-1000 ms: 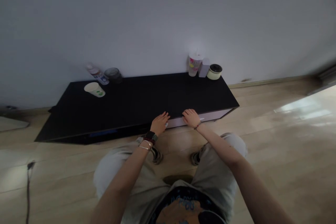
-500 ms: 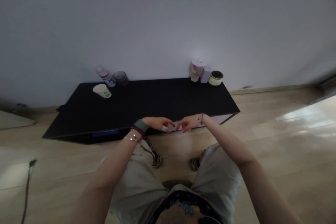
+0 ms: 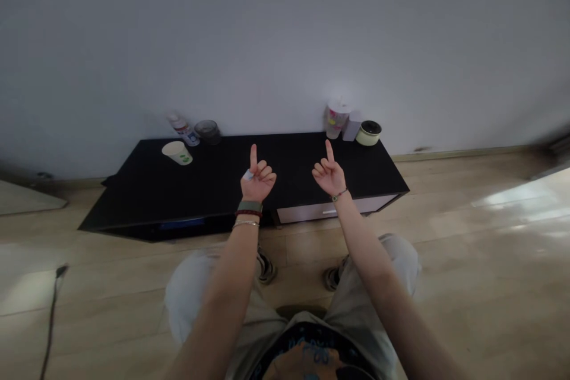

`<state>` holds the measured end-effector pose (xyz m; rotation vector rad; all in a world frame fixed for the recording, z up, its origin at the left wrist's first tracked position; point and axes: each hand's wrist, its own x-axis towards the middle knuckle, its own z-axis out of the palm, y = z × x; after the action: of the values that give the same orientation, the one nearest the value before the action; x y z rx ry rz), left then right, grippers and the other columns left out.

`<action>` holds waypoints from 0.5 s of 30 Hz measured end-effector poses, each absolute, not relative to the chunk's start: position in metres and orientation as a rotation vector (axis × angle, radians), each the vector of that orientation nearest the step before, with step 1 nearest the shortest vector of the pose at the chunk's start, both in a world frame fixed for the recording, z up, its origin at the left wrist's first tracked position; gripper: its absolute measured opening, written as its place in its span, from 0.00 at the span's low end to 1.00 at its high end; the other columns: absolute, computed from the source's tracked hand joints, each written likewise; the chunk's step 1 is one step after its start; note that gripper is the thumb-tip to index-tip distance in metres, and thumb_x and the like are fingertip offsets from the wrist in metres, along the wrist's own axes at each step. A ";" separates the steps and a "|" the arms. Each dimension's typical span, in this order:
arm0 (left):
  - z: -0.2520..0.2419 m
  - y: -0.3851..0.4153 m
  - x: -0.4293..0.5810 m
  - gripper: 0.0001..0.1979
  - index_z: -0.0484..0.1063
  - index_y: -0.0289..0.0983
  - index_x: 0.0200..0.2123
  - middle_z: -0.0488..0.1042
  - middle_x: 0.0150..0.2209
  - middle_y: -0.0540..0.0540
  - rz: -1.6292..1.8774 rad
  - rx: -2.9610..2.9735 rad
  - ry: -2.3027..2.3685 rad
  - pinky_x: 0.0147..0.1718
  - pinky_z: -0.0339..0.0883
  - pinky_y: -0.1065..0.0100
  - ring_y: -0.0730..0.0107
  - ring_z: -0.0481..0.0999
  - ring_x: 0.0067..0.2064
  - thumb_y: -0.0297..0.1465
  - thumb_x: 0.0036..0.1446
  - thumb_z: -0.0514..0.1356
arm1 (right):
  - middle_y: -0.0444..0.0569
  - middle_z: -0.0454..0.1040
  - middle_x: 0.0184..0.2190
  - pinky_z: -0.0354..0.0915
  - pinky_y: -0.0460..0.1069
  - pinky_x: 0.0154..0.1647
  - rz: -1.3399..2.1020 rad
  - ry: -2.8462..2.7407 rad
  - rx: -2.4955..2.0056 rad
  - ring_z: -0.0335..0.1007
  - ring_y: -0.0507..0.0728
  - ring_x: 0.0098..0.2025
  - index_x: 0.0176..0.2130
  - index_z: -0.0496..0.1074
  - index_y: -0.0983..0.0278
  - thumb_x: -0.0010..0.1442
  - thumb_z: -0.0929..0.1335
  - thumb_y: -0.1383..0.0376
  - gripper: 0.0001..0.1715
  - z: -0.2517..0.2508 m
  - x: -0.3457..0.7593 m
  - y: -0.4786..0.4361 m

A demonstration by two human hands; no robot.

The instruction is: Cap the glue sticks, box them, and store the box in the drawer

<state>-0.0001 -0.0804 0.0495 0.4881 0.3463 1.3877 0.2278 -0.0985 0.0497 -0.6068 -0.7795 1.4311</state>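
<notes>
My left hand point(image 3: 258, 181) is raised in front of the black cabinet point(image 3: 285, 160), palm towards me. One finger points straight up and the others curl loosely; nothing is in it. A white wrapping shows near the base of the raised finger, and bands and bracelets circle the wrist. My right hand point(image 3: 330, 176) mirrors it at the right, one finger up, the rest curled, also holding nothing. Both hands are apart from each other. Beyond the right fingertip stands a clear cup with a lid and pink print point(image 3: 336, 120).
On the cabinet's left are a paper cup point(image 3: 178, 153), a spray can point(image 3: 184, 130) and a dark glass cup point(image 3: 208, 132). A pale box point(image 3: 351, 126) and a cream jar with black top point(image 3: 369, 133) stand right. A drawer point(image 3: 307, 214) faces me. A cable point(image 3: 52, 314) lies on the floor.
Both hands have moved up and apart from the cabinet's front edge, where their fingertips nearly met. The palms have turned towards me, each with one finger raised.
</notes>
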 end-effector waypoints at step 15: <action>0.035 -0.084 0.002 0.27 0.60 0.49 0.66 0.52 0.21 0.58 1.344 0.379 0.301 0.21 0.51 0.78 0.79 0.51 0.19 0.25 0.65 0.51 | 0.35 0.43 0.19 0.48 0.45 0.23 1.478 -0.593 -0.457 0.39 0.52 0.21 0.69 0.49 0.44 0.54 0.64 0.71 0.49 0.035 0.225 -0.100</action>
<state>0.0017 -0.0842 0.0351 0.3788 0.3007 1.3442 0.2252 -0.0996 0.0347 -0.4572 -0.5932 1.4780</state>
